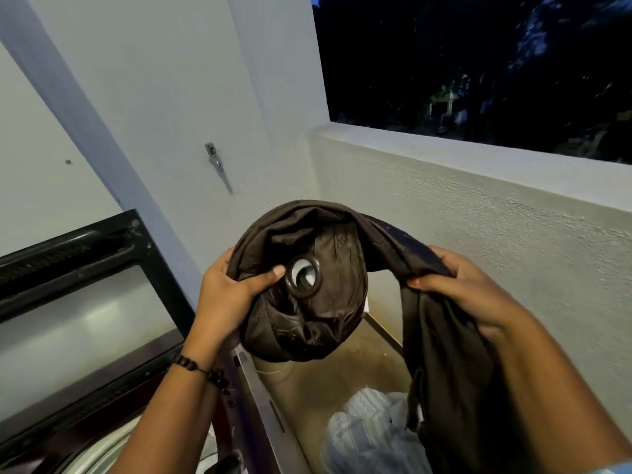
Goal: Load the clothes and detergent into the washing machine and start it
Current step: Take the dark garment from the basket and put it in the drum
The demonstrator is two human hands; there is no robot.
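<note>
left hand grips brown curtain | right hand grips it too

Two hands: left hand, right hand, one brown curtain, one grommet, one bracelet

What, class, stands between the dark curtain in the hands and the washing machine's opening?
Nothing visible: the lid is raised, and both hands, left and right, hold the dark curtain just right of the washing machine.
</note>
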